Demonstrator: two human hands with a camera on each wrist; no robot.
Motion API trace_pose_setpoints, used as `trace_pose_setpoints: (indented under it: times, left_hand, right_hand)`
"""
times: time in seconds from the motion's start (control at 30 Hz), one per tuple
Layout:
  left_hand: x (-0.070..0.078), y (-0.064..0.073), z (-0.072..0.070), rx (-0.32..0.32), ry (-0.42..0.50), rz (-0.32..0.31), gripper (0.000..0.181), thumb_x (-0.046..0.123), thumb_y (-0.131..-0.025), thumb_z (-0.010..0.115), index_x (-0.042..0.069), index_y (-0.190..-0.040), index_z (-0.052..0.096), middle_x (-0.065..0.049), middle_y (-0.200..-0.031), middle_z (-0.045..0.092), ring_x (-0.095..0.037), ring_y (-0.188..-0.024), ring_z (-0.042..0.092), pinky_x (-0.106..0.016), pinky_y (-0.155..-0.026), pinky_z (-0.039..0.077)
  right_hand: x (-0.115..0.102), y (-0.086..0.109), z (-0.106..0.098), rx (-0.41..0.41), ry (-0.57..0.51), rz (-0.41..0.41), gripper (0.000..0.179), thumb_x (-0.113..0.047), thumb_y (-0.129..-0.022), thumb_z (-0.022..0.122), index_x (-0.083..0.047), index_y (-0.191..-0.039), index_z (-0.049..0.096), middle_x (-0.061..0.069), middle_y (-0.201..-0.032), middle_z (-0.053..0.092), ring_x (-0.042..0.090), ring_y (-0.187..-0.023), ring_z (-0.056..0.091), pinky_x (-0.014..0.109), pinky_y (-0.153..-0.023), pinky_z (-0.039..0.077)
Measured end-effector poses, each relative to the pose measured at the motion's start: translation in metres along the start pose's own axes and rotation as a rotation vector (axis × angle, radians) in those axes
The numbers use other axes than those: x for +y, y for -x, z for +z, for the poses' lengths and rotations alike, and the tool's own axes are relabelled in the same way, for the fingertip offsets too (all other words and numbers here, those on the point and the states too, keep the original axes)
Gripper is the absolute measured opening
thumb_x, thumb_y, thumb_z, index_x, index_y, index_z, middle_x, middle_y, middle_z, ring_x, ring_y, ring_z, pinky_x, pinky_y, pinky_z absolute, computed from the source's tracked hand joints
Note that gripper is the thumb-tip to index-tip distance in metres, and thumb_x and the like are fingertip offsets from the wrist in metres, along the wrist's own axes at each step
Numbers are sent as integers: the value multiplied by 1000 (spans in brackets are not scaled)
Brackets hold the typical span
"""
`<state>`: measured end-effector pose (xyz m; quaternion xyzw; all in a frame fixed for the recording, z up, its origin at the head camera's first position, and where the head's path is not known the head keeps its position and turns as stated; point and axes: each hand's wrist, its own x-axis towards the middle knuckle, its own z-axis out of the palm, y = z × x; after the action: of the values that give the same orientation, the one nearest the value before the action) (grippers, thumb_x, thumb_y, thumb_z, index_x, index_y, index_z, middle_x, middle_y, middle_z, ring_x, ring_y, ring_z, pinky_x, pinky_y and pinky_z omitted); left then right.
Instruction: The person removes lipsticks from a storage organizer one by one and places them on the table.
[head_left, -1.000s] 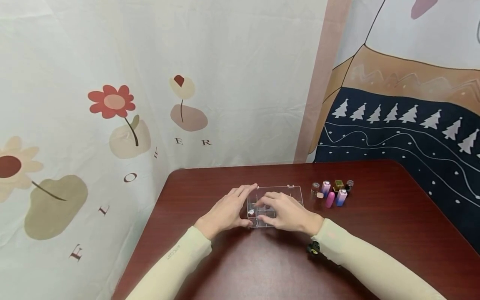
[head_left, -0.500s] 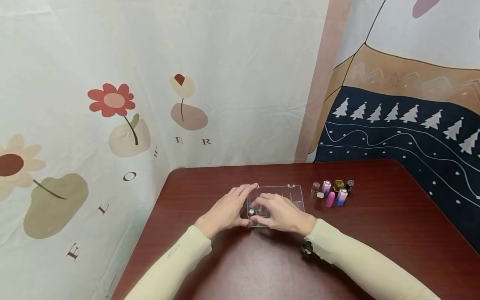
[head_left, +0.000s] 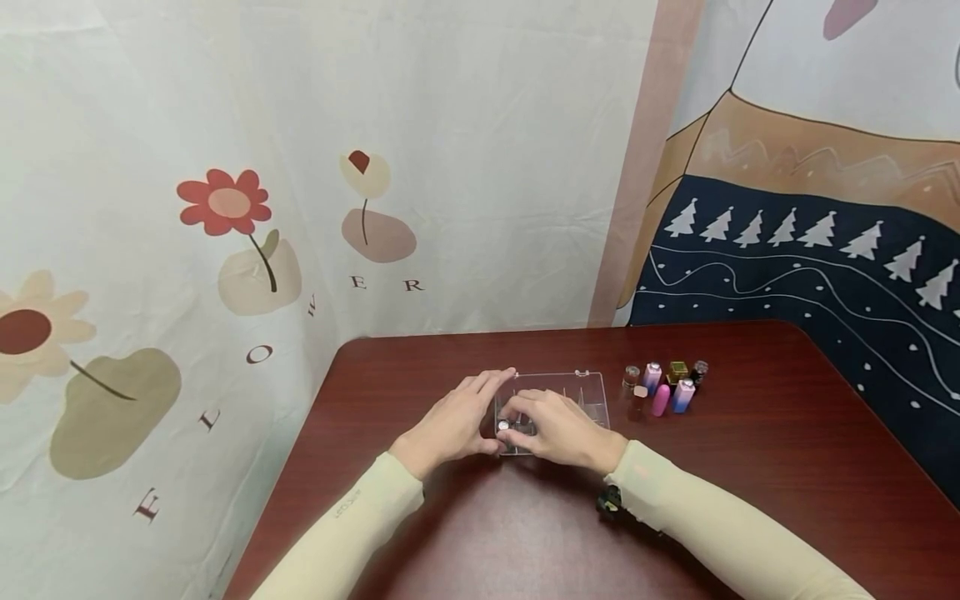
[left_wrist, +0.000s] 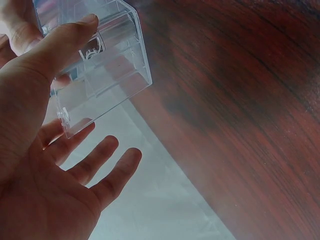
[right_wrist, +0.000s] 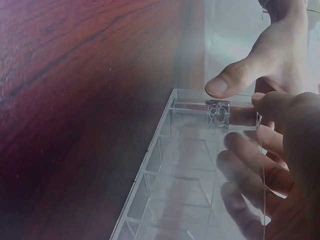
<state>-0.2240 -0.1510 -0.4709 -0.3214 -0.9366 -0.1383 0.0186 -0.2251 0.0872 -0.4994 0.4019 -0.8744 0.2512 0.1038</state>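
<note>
My left hand (head_left: 453,421) holds the left end of a clear compartment box (head_left: 603,392), thumb at the near side and fingers toward the far corner. In the left wrist view its thumb lies along the box wall, while several fingers stay loose beyond the box. Upright in the near-left compartment is a small lipstick tube (head_left: 503,426) with a pale round top; the right wrist view shows its patterned silver band (right_wrist: 218,114). My right hand (head_left: 562,429) reaches into the box, thumb and curled fingertips at the tube's sides. Box walls partly blur the exact contact.
Right of the box stand several small cosmetics: a bright pink tube (head_left: 661,400), pink-and-blue tubes (head_left: 683,395), a gold square-topped one (head_left: 678,371), a dark one (head_left: 699,373) and brownish ones (head_left: 639,402). The red-brown table (head_left: 420,367) meets a printed curtain (head_left: 480,167) behind.
My right hand has shifted left inside the box, bringing its thumb and fingertips up to the lipstick tube. My left hand and the box stay where they were.
</note>
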Motion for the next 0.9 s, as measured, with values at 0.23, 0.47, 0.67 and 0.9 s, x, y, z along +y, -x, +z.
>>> trace_pose_setpoints:
  times: [0.23, 0.47, 0.67, 0.9]
  left_hand:
    - [-1, -1, 1, -3, -5, -7, 126, 29, -82, 109, 21, -183, 33, -10, -177, 54, -39, -156, 61, -55, -119, 63]
    - [-1, -1, 2, -2, -7, -4, 126, 27, -82, 109, 19, -183, 34, -10, -176, 54, -39, -155, 62, -55, -119, 64]
    - [0, -1, 2, -3, -5, -7, 126, 26, -82, 109, 19, -183, 34, -10, -176, 54, -39, -155, 61, -55, -118, 65]
    - [1, -1, 1, 5, 2, -5, 126, 25, -81, 110, 18, -182, 35, -10, -176, 54, -39, -156, 61, -55, -120, 63]
  right_hand:
    - [-1, 0, 0, 3, 6, 6, 17, -34, -106, 88, -21, -116, 82, -9, -103, 79, 5, -90, 69, 26, -79, 61]
    - [0, 0, 0, 10, 0, -6, 17, -34, -106, 88, -21, -115, 82, -9, -102, 79, 4, -87, 67, 24, -77, 59]
    - [-1, 0, -2, 16, 2, -16, 17, -34, -106, 89, -21, -115, 83, -9, -103, 80, 4, -85, 66, 24, -76, 59]
    - [-2, -1, -5, 35, 0, -34, 16, -33, -106, 89, -21, -114, 85, -7, -104, 82, 7, -84, 70, 24, -76, 61]
